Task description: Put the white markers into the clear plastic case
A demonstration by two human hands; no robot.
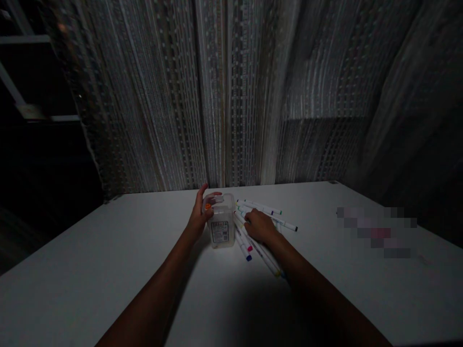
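A clear plastic box (221,230) with a printed label on its front stands upright on the white table. My left hand (200,214) grips it at the upper left, thumb in front, with one finger pointing up. A small orange spot (208,206) shows near that thumb; I cannot tell what it is. Just right of the box lies a loose pile of white markers (265,258) with coloured ends, among them pink, blue, yellow, green and black. Over the pile is my right hand (259,225), its fingers curled and pressed together around a marker. Its fingertips are partly hidden.
The white table (126,241) reaches back to a patterned curtain (235,96). On the right side of the table is a pixelated patch (378,233) whose content cannot be made out. A dark area with pale bars (25,39) is at the upper left. The light is dim.
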